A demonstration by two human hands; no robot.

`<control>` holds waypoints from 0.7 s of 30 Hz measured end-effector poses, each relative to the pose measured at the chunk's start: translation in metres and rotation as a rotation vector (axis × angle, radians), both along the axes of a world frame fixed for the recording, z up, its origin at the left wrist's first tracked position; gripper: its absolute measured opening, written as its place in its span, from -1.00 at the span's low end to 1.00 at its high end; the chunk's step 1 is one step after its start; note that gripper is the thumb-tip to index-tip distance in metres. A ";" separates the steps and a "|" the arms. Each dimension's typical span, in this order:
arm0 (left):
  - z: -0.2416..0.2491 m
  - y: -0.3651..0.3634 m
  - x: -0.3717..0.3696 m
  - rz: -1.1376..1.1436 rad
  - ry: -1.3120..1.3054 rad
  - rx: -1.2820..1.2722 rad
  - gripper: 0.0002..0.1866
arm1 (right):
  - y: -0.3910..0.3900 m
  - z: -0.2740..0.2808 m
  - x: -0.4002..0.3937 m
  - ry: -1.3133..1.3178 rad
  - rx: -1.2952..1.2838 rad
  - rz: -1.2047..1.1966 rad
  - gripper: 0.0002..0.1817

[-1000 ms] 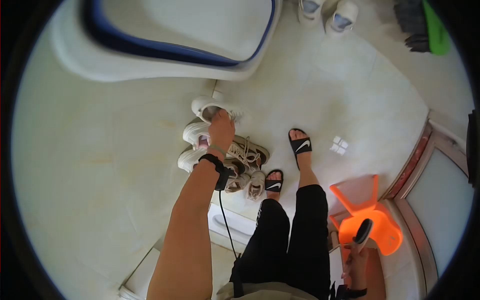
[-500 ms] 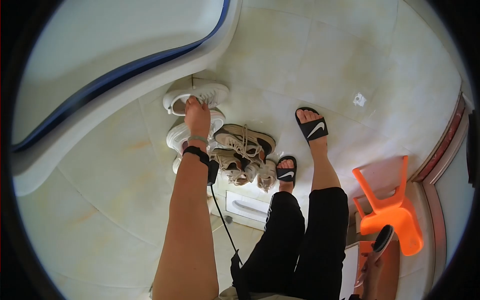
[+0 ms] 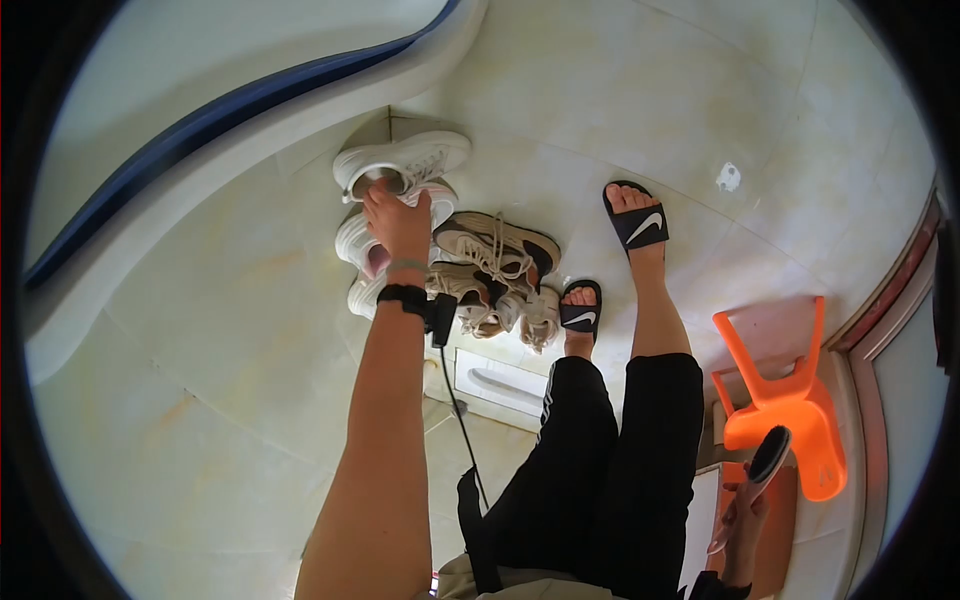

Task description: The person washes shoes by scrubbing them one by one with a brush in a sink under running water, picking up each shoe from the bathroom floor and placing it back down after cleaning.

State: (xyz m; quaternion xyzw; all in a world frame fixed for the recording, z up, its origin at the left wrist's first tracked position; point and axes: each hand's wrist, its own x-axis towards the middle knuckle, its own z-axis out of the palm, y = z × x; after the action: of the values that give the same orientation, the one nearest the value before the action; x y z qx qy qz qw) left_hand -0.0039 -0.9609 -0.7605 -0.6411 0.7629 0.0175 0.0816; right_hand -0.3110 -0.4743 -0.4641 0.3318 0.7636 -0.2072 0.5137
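My left hand [image 3: 402,222] reaches down to the row of shoes, its thumb apart from the fingers. Its fingertips are at the opening of a white lace-up sneaker [image 3: 425,153], the farthest in the row. Beneath the hand sits a second white sneaker [image 3: 355,240] with a pinkish inside, partly hidden. Closer to my feet are a beige and brown sneaker [image 3: 478,240] with loose laces and several other worn sneakers [image 3: 540,318]. Low on the right, my right hand [image 3: 738,515] is closed around the handle of a dark-bristled brush [image 3: 770,455].
A white curved fixture with a blue band [image 3: 250,85] fills the upper left. An orange plastic stool [image 3: 790,415] stands at right by an orange box [image 3: 778,535]. A white recessed floor fitting [image 3: 500,383] lies near my feet, which wear black slides [image 3: 640,228].
My left hand has loosened from the white sneaker and drawn back slightly, its thumb spreading. The whole view has shifted a little. My right hand still holds the brush.
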 end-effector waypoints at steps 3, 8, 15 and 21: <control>0.025 0.018 0.013 0.103 0.106 0.128 -0.37 | 0.006 0.006 0.004 0.021 -0.049 0.005 -0.57; 0.072 0.064 0.054 -0.027 0.347 0.368 -0.46 | 0.010 0.032 0.017 0.072 -0.097 0.101 -0.61; 0.241 0.128 0.070 0.152 0.742 0.686 -0.64 | 0.028 0.081 0.017 0.149 -0.179 0.400 -0.67; 0.352 0.205 0.160 0.321 0.794 0.591 -0.63 | 0.023 0.093 -0.002 0.282 -0.244 0.637 -0.61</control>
State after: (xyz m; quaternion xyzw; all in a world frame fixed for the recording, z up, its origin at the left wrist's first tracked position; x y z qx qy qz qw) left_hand 0.1558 -0.7563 -0.4090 -0.6437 0.5896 0.4862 -0.0404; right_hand -0.3135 -0.4514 -0.3707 -0.0181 0.8616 -0.1701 0.4780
